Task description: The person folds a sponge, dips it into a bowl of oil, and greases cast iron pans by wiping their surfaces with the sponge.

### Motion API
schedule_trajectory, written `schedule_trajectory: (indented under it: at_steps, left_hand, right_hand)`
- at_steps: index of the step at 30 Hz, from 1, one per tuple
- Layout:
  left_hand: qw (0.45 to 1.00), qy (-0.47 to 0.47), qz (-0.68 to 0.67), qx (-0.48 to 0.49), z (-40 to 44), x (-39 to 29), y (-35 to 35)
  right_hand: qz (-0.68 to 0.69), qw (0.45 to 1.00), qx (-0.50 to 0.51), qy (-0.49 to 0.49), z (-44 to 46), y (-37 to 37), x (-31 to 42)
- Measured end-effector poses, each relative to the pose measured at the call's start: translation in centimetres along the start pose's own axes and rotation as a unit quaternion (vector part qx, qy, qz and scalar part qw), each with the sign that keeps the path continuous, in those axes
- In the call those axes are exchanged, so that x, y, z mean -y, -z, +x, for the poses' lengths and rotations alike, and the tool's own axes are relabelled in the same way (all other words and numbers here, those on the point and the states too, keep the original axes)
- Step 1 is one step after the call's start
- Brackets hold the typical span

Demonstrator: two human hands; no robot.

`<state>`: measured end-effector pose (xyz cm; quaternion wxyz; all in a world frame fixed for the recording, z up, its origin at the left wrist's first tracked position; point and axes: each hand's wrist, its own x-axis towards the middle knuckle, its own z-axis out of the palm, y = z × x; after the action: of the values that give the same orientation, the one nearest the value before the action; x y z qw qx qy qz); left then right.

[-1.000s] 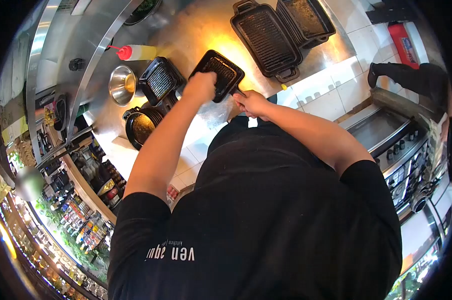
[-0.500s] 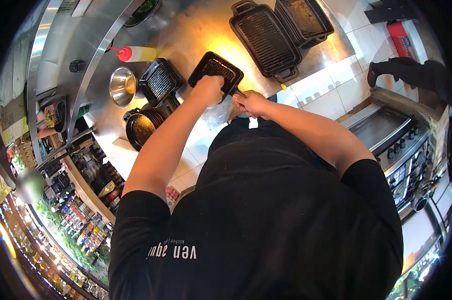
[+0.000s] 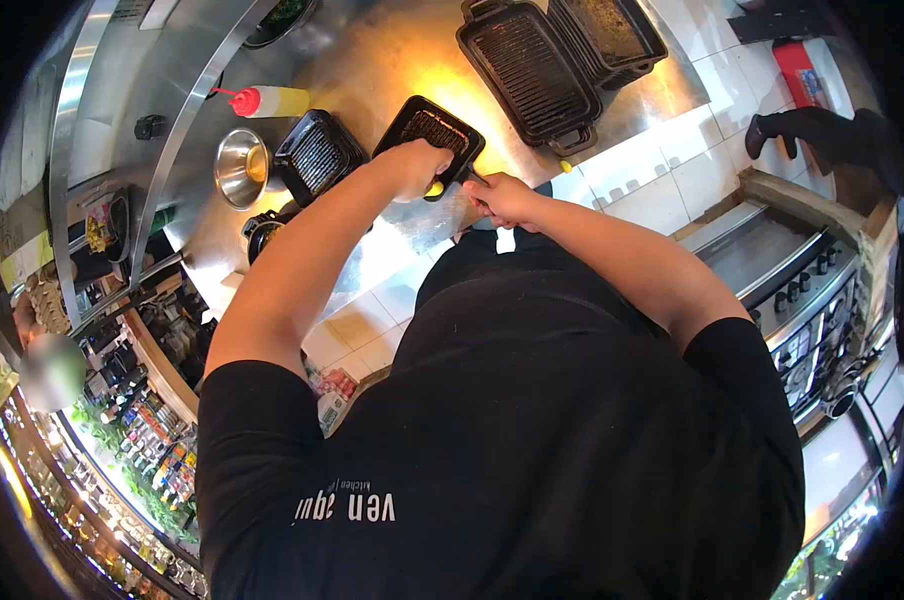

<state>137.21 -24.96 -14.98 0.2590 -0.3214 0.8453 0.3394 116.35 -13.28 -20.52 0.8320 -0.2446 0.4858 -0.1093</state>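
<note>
A small black ridged square pan [image 3: 440,125] is on the metal table, its handle pointing toward my body. My right hand [image 3: 502,200] is closed around that handle. Over the pan's near left part is my left hand [image 3: 412,168], fingers closed, with a small yellow piece [image 3: 435,188] showing beneath them; what it is, I cannot make out. The left hand covers part of the pan's inside. Just to the left sits another black ridged pan [image 3: 319,155], partly behind my left forearm.
A metal bowl [image 3: 242,168] and a yellow bottle with a red cap [image 3: 272,102] stand at the left. Long black grill pans [image 3: 532,75] and a stack of black dishes [image 3: 612,40] lie at the back right. Another person's dark-clothed arm [image 3: 822,140] shows at the right.
My left hand has moved over the pan, and its forearm has swung left, covering more of the round pans. My right hand has stayed on the handle.
</note>
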Motion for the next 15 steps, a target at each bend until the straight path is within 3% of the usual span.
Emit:
schedule_trajectory:
  at_steps: [1, 3, 5, 7, 11, 13, 15]
  left_hand:
    - [1.000, 0.002, 0.002, -0.002, -0.2, 0.5, 0.3]
    - [0.992, 0.041, -0.063, -0.097, -0.2, 1.4, 1.0]
    - [0.967, 0.112, -0.078, -0.217, 0.1, 2.0, 3.1]
    - [0.947, 0.200, -0.055, -0.246, 0.6, 2.6, 4.1]
    - [0.941, 0.271, 0.013, -0.202, 0.3, 1.2, 2.5]
    - [0.935, 0.317, -0.028, -0.156, 0.2, -0.6, 0.6]
    - [0.938, 0.303, -0.054, -0.158, -0.3, -2.9, -0.5]
  right_hand:
    - [-0.001, 1.000, -0.003, -0.001, -0.2, -0.1, 0.2]
    - [0.001, 1.000, -0.006, 0.000, -0.3, 0.0, 0.5]
    - [-0.011, 1.000, -0.009, -0.004, -0.1, -0.1, 0.3]
    - [-0.009, 1.000, -0.009, -0.006, -0.3, -0.2, 0.2]
    - [-0.014, 1.000, -0.005, -0.004, 0.1, 0.2, 0.2]
    - [-0.012, 1.000, -0.001, -0.002, 0.1, 0.0, 0.2]
    - [-0.017, 0.999, -0.027, -0.012, -0.3, -0.3, 0.6]
